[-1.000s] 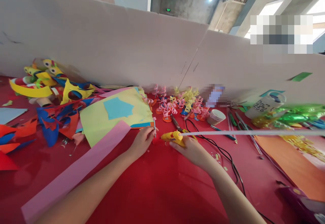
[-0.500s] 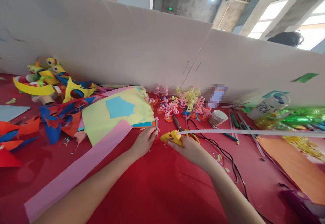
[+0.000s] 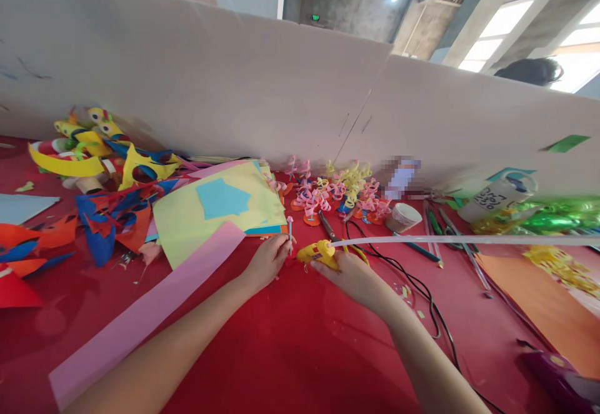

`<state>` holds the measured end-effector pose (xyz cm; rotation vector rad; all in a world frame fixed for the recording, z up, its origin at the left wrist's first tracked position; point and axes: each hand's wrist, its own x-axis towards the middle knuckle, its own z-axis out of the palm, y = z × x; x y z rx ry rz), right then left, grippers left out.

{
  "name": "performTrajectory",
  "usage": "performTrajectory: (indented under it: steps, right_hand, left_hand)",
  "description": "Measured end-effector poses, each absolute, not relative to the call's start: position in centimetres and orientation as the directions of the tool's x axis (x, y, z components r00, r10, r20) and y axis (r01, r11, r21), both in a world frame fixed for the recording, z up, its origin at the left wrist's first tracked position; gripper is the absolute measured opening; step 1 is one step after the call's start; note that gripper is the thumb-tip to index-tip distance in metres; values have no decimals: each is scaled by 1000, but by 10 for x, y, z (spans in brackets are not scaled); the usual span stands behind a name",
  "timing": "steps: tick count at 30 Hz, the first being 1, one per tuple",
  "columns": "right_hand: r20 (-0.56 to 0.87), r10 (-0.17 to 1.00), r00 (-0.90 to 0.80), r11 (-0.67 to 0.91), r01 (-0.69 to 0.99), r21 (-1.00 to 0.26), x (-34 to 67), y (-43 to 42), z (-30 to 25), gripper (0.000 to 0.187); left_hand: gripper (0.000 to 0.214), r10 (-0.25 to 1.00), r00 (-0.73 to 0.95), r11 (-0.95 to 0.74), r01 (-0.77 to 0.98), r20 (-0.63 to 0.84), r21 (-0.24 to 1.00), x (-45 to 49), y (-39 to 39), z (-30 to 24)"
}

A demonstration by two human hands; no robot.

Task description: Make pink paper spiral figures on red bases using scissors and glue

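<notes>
Between the fingertips of my left hand (image 3: pixel 269 257) stands a thin pale stick (image 3: pixel 290 236) with a small pink tip, held upright. My right hand (image 3: pixel 351 275) is wrapped round a yellow hot glue gun (image 3: pixel 316 252). Its nozzle end points left, close to the stick; whether they touch I cannot tell. A long translucent glue stick (image 3: pixel 450 239) runs out of the gun to the right. Just beyond my hands are several pink and yellow curled-paper figures (image 3: pixel 316 200) on orange and blue bases. Scissors (image 3: pixel 328 225) lie behind the glue gun.
Coloured paper sheets (image 3: pixel 173 220) and a pink strip (image 3: pixel 154 311) lie left, with cut shapes (image 3: pixel 98 226) beyond. A paper cup (image 3: pixel 404 217), a black cord (image 3: pixel 417 286), orange paper (image 3: pixel 539 304) and a purple object (image 3: pixel 557 376) are right. A white partition (image 3: pixel 210 89) stands behind.
The view has shifted very slightly. Both hands keep the same hold and place, with the stick and the glue gun almost unmoved.
</notes>
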<state>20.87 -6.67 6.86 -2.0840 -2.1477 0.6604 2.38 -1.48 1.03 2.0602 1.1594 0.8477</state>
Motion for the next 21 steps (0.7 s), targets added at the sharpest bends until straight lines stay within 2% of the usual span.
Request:
performTrajectory:
  steps: [21]
  right_hand:
    - [-214,975,-62,-28,918,-395,210,-66,68,37]
  left_hand:
    - [25,887,399,-418,480,233,771,23,-14,9]
